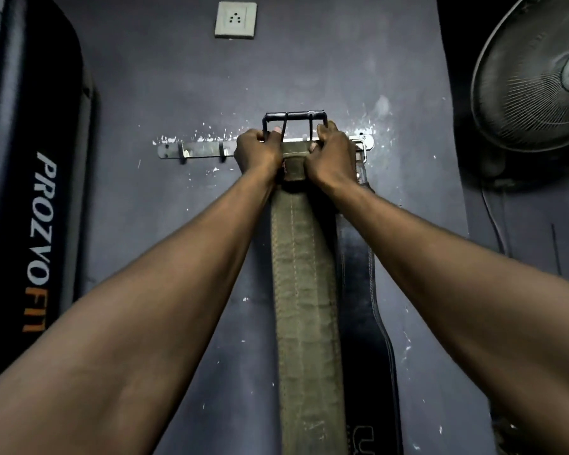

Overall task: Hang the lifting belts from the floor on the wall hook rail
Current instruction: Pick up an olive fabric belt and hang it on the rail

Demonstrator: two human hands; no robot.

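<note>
An olive-green canvas lifting belt (304,290) hangs down the dark wall from between my hands. Its black metal buckle (293,121) stands just above the metal wall hook rail (204,150). My left hand (258,152) grips the buckle's left side and my right hand (332,156) grips its right side, both pressed against the rail. A black leather lifting belt (363,307) hangs from the rail's right end, partly behind the green one. Whether the buckle sits on a hook is hidden by my hands.
Two bare hooks (222,156) show on the rail's left part. A black padded bench with "PROZVOFIT" lettering (43,224) stands upright at the left. A wall fan (539,70) is mounted at upper right, a socket plate (235,19) above.
</note>
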